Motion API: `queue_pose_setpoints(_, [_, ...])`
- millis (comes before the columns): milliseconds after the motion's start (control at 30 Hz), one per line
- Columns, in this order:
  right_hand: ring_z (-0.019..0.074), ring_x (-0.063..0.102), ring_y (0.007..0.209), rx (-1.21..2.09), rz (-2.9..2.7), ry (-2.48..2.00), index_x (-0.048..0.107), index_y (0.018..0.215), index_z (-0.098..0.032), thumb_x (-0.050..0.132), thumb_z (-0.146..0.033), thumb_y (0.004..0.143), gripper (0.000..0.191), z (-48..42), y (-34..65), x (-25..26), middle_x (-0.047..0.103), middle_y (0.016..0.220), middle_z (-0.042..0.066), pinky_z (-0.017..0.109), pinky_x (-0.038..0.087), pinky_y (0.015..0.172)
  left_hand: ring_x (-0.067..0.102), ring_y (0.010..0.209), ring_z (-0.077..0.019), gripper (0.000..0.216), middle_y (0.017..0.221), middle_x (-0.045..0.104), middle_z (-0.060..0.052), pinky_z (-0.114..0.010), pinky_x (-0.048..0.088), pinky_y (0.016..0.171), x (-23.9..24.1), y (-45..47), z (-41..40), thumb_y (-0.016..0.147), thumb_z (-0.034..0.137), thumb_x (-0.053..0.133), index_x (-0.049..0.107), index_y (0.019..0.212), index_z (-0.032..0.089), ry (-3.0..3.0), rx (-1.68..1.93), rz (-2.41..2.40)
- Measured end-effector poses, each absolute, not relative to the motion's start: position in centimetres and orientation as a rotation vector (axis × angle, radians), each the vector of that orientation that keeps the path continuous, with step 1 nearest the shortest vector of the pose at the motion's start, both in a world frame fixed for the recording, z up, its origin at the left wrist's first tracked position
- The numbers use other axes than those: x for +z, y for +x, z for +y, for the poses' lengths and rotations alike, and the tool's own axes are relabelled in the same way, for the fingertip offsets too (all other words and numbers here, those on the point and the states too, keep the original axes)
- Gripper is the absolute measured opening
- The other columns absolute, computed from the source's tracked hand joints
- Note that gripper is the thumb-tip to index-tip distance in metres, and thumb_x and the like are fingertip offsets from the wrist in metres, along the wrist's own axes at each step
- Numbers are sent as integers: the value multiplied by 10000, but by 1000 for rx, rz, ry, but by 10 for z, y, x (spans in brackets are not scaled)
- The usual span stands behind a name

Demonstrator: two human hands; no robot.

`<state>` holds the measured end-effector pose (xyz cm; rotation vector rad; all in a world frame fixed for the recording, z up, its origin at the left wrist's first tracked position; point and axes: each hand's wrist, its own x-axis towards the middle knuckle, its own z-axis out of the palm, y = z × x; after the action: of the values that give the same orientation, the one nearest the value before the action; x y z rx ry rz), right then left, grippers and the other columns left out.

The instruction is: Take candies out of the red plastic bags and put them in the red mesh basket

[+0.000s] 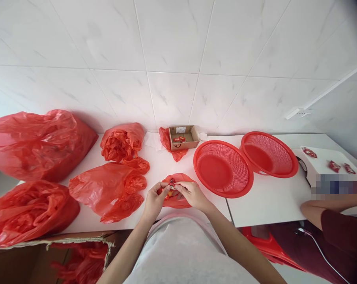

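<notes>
Both my hands meet at the near edge of the white table (270, 201), over a small red plastic bag (178, 202). My left hand (155, 200) and my right hand (191, 194) pinch together on a small red wrapped item (172, 182) held between the fingertips. Fingers of both hands are closed around it. The bag lies under and behind my hands, partly hidden by them.
Several stuffed red plastic bags (113, 187) lie to the left. An open cardboard box (183, 137) sits at the wall. Two red mesh baskets (222, 167) (269, 154) stand to the right. Another person's arm (317, 209) rests at the far right beside a white device (326, 163).
</notes>
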<state>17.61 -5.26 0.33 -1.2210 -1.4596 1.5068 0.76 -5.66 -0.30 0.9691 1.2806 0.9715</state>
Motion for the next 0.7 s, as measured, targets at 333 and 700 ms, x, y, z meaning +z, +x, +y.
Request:
queue_pose_setpoints(333, [154, 641, 586, 1682, -1066, -1208, 682, 817, -199, 538, -593, 838, 420, -57, 164, 0, 707, 733, 35, 279, 484, 556, 269, 453, -32, 309, 582, 465, 65, -183, 198, 455, -12, 10, -58, 714, 438, 729, 609, 741, 155, 727, 1021, 1150])
queue_pose_setpoints(700, [166, 638, 635, 1593, -1136, -1275, 581, 734, -224, 576, -542, 831, 333, -60, 166, 4, 669, 719, 10, 304, 493, 611, 218, 439, -37, 339, 478, 320, 104, -187, 157, 447, -14, 6, -57, 712, 461, 727, 588, 746, 153, 679, 1035, 1177])
